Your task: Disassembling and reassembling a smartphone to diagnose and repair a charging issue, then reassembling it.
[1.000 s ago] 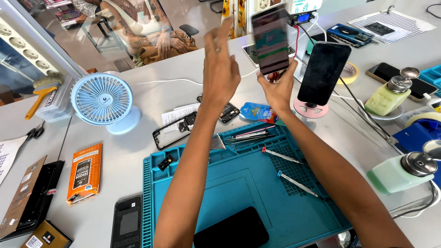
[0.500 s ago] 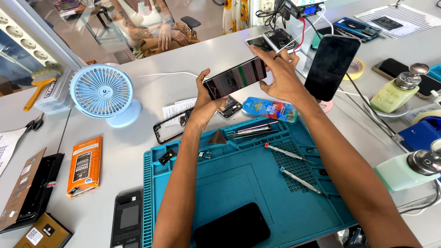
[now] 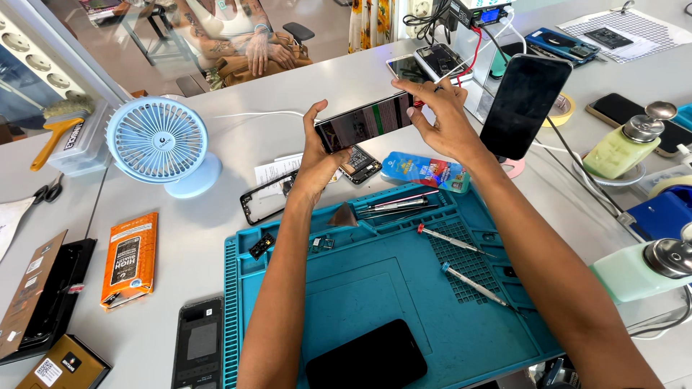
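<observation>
A dark phone screen (image 3: 366, 122) with a green vertical line across it is held sideways between both my hands, above the far edge of the teal work mat (image 3: 389, 288). My left hand (image 3: 318, 155) grips its left end. My right hand (image 3: 441, 119) grips its right end from above. Under the screen lie an open phone body (image 3: 358, 164), a black phone frame (image 3: 268, 198) and a blue packet (image 3: 425, 171). Two screwdrivers (image 3: 472, 282) and tweezers (image 3: 396, 204) rest on the mat.
A black phone (image 3: 366, 358) lies at the mat's near edge. A blue desk fan (image 3: 160, 144) stands at left, an orange box (image 3: 130, 258) and dark boxes nearer. A phone on a stand (image 3: 524, 106), liquid dispensers (image 3: 626, 148) and cables crowd the right. A person sits behind the glass.
The screen came down from a raised, upright hold near the stand to a level, sideways hold lower over the table. Both hands came down with it.
</observation>
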